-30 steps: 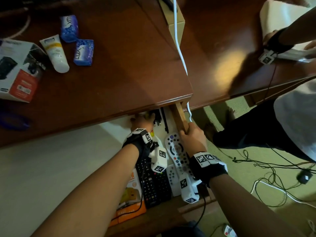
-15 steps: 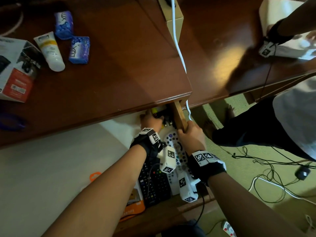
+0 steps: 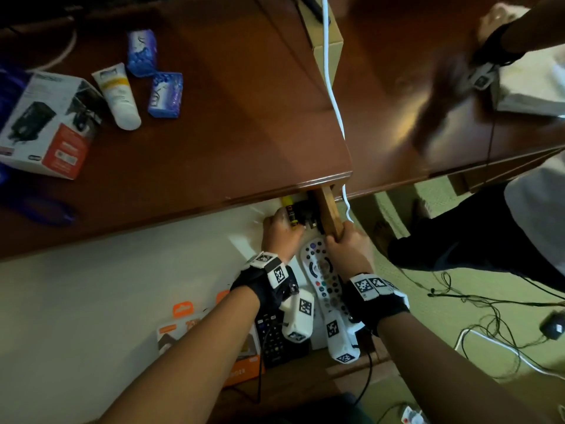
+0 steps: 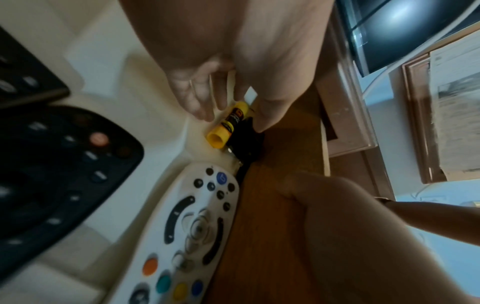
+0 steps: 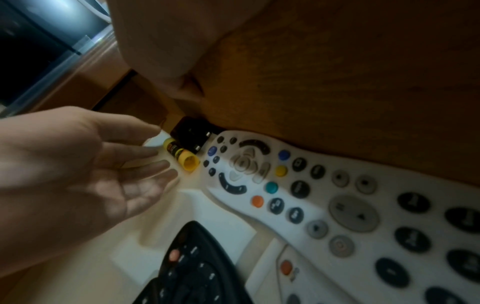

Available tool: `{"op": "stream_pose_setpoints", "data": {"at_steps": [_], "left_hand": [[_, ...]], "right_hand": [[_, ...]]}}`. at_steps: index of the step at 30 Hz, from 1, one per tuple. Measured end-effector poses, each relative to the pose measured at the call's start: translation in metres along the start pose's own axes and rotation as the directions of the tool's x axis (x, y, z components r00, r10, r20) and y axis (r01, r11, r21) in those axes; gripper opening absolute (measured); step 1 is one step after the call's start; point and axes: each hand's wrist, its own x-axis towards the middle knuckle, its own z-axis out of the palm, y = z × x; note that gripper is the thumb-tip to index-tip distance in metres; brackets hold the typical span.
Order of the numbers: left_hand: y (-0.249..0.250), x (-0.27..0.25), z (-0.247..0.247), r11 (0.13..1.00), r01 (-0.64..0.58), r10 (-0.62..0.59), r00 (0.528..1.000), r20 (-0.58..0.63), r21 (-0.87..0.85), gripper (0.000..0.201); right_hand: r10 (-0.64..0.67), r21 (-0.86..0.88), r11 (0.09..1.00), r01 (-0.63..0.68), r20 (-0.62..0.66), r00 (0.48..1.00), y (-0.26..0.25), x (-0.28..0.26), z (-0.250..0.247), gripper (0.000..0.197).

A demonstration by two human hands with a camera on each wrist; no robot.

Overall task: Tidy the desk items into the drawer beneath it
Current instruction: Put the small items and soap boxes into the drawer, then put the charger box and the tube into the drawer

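The drawer under the desk is pulled out. A yellow glue stick (image 3: pixel 289 214) (image 4: pixel 228 125) (image 5: pixel 182 156) lies in its far right corner beside a black plug (image 5: pixel 191 135). My left hand (image 3: pixel 282 223) (image 4: pixel 231 111) hovers there with straight fingers on one side of the stick and the thumb on the other, gripping nothing. My right hand (image 3: pixel 339 237) grips the drawer's wooden right wall (image 3: pixel 330 209). A white remote (image 3: pixel 324 276) (image 4: pixel 192 226) and a black remote (image 3: pixel 275 338) (image 5: pixel 194 267) lie in the drawer. On the desk sit a white tube (image 3: pixel 117 96), two blue packets (image 3: pixel 142 52) (image 3: pixel 165 94) and a printed box (image 3: pixel 46 123).
Orange packaging (image 3: pixel 241 365) lies at the drawer's near end. A cardboard box (image 3: pixel 324 35) and a white cable (image 3: pixel 333 102) run along the desk's right edge. Another person's hand (image 3: pixel 489 56) moves over the neighbouring desk. Cables (image 3: pixel 489 325) trail on the green floor at right.
My left hand has shifted right toward the drawer's far corner and its fingers have straightened beside the glue stick. My right hand keeps its hold on the drawer wall.
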Motion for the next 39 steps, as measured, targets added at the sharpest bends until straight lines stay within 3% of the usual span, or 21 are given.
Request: {"op": "stream_pose_setpoints", "data": {"at_steps": [2,4,7,11,15,20,26,30,36,39], "left_hand": [[-0.004,-0.014,-0.011,1.000,0.004,-0.004,1.000,0.013,0.004,0.054],[-0.016,-0.028,-0.027,1.000,-0.020,0.019,0.998,0.052,0.020,0.042],[-0.041,-0.055,-0.061,1.000,-0.020,0.019,0.995,0.094,0.012,0.020],[-0.082,-0.082,-0.114,1.000,-0.013,0.013,0.999,0.032,-0.002,0.010],[-0.117,-0.101,-0.171,0.999,-0.036,0.036,0.998,-0.057,0.013,0.008],[-0.130,-0.104,-0.230,0.991,-0.116,0.126,0.980,-0.154,0.072,0.008],[-0.086,-0.080,-0.291,0.954,-0.260,0.283,0.946,-0.160,0.148,0.010],[-0.029,-0.049,-0.319,0.893,-0.362,0.415,0.892,-0.179,0.267,0.009],[0.051,0.020,-0.336,0.761,-0.415,0.560,0.809,-0.181,0.499,0.017],[0.073,0.057,-0.333,0.722,-0.372,0.550,0.820,-0.159,0.583,0.033]], "right_hand": [[-0.010,0.032,0.999,0.010,0.008,1.000,0.000,-0.003,-0.002,0.022],[-0.051,0.020,0.998,0.053,-0.053,0.997,-0.003,-0.013,-0.002,0.026],[-0.149,-0.130,0.984,0.120,-0.240,0.959,-0.011,-0.037,0.009,0.052],[-0.058,-0.187,0.982,0.013,-0.235,0.970,-0.032,-0.075,0.023,0.081],[-0.069,-0.194,0.980,0.038,-0.153,0.986,-0.055,-0.110,0.043,0.067],[-0.213,-0.175,0.964,0.202,-0.051,0.976,-0.099,-0.126,0.058,0.053],[-0.352,-0.149,0.931,0.334,-0.114,0.929,-0.166,-0.106,0.056,0.042],[-0.415,-0.122,0.908,0.400,-0.144,0.898,-0.223,-0.077,0.048,0.044],[-0.501,-0.049,0.865,0.499,-0.134,0.855,-0.295,-0.028,0.052,0.051],[-0.526,-0.077,0.850,0.521,-0.149,0.837,-0.306,-0.003,0.054,0.059]]}}
